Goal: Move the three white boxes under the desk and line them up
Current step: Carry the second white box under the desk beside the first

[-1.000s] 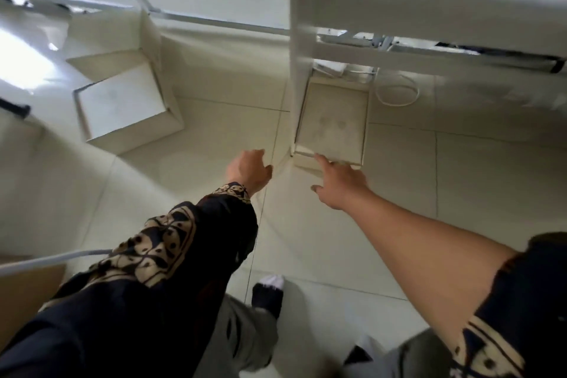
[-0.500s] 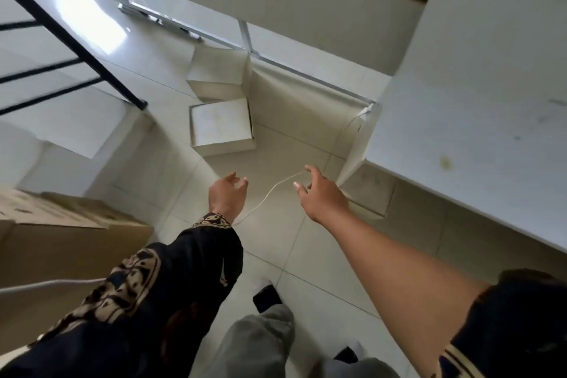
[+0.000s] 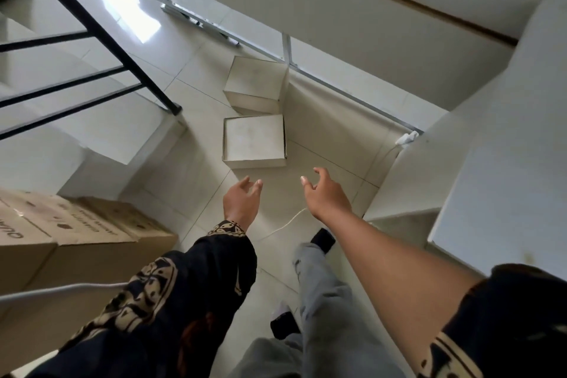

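Two white boxes lie on the tiled floor ahead of me. The nearer white box (image 3: 254, 144) sits just beyond my fingertips; the farther white box (image 3: 255, 83) rests behind it against the window frame. My left hand (image 3: 241, 204) is open, fingers apart, a short way in front of the nearer box and not touching it. My right hand (image 3: 325, 193) is open too, held to the right of that box. The white desk (image 3: 497, 144) fills the right side; its top hides whatever is beneath it.
Brown cardboard cartons (image 3: 70, 233) are stacked at the left. A black stair railing (image 3: 101, 37) runs across the upper left. A white cable (image 3: 288, 221) trails over the floor between my hands toward a plug (image 3: 406, 138) by the desk. My feet stand below.
My view has swung away from the box under the desk toward the two boxes on the left. Both hands have left that box and now reach out toward the nearer one.
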